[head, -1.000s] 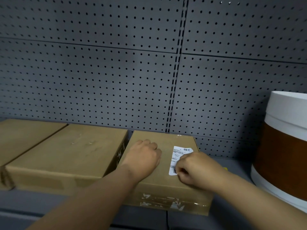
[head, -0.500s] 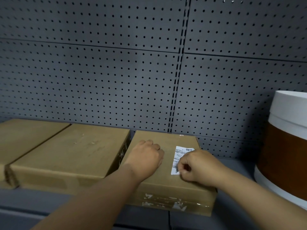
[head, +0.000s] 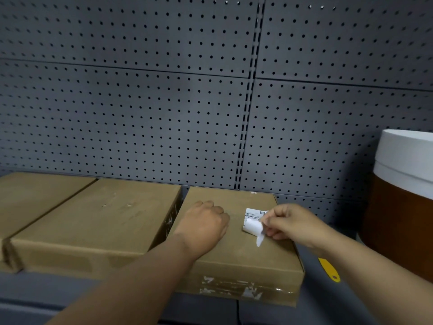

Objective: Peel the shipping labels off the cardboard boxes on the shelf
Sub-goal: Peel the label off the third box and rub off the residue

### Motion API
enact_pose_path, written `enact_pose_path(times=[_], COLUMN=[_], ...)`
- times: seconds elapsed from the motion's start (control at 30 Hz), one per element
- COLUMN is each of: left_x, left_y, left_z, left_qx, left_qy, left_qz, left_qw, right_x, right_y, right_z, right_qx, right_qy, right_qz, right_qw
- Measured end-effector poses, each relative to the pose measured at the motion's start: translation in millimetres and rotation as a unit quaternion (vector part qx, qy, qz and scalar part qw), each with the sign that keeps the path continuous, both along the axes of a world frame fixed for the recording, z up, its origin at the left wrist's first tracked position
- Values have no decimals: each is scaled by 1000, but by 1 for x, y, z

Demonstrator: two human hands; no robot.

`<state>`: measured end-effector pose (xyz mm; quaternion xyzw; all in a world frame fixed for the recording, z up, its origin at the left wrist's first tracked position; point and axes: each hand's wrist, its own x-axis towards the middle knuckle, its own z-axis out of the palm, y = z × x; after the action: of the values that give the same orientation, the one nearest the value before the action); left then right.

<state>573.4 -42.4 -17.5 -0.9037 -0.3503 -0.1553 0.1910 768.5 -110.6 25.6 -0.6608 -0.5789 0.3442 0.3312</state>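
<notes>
Head view, the only one: right hand (head: 290, 225) pinches the near end of the shipping label (head: 254, 222) between thumb and fingertips, with the lower part of the label lifted and curled back, white underside showing. The far end with the barcode lies flat on the top of the right-hand box (head: 236, 254), so it looks stuck there; I'd call this label roughly half peeled. Left hand (head: 203, 225) rests on the same box top, just left of the label, fingers curled under into a loose fist that holds nothing, apparently bracing the box. Box sits on the grey shelf (head: 311, 299), its back edge near the pegboard wall (head: 164, 113). Torn white scraps and clear tape show on its front face, whether an old label or not I can't tell. Two more boxes to the left: the middle box (head: 93, 221) just beside the worked one, the far-left box (head: 30, 193) touching the middle one. No labels visible on their tops; other faces not visible, so can't tell if more peeling is left there. Remaining here, by my read: pull the stuck end free. To the right stands a big brown and white drum (head: 403, 202), apart from the box, and a yellow tag (head: 329, 269) lies on the shelf between them. Nothing blocks the peel; the right forearm passes over the yellow tag.
</notes>
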Motion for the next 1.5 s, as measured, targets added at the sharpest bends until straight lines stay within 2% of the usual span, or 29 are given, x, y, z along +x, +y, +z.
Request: enact_pose_path(times=[0.07, 0.17, 0.27, 0.33, 0.43, 0.5, 0.57, 0.6, 0.7, 0.77, 0.87, 0.9, 1.03, 1.13, 1.27, 1.4, 1.5], left_x=[0, 1, 1, 1, 2, 2, 2, 2, 2, 2, 1, 2, 4, 6, 18, 28, 29], left_y=[0, -2, -3, -3, -2, -3, -4, -3, -2, -3, -5, -5, -6, -9, -16, -23, -25], left_z=[-1, 2, 2, 3, 4, 5, 5, 5, 4, 4, 5, 5, 10, 17, 35, 48, 49], left_qx=[-2, 7, -2, 8, -9, -12, -13, -15, -17, -18, -17, -16, -26, -55, -79, -101, -85], left_qy=[-10, -4, -2, 2, 29, 35, 36, 36, 31, 30, 36, 39, 53, -47, -179, -201, -197], left_qz=[1, 10, 11, 12, 30, 29, 26, 26, 27, 27, 32, 33, 56, 79, 58, 32, 7], left_qw=[1000, 1000, 1000, 1000, 999, 999, 999, 999, 999, 999, 999, 999, 997, 994, 979, 974, 977], right_x=[-5, -15, -21, -24, -18, 4, 28, 34, 30, 31, 47, 48, 29, 20, 6, -3, -5], right_y=[-4, -10, -9, -8, 2, 17, 27, 30, 35, 37, 32, 28, 13, 10, 4, 0, 0], right_z=[3, 1, -2, -5, -4, 9, 24, 29, 31, 33, 56, 63, 65, 58, 50, 44, 40], right_qx=[39, 101, 187, 203, 133, 138, 183, 199, 158, 166, 279, 296, 253, 239, 217, 205, 206], right_qy=[-104, -289, -346, -332, -252, -202, -152, -130, -154, -169, -111, -112, -134, -115, -40, 2, 22], right_qz=[31, 75, 79, 84, 59, -54, -192, -209, -119, -137, -274, -274, -152, -107, -52, -7, 5], right_qw=[993, 949, 916, 917, 957, 968, 952, 949, 968, 962, 914, 908, 946, 958, 974, 979, 978])
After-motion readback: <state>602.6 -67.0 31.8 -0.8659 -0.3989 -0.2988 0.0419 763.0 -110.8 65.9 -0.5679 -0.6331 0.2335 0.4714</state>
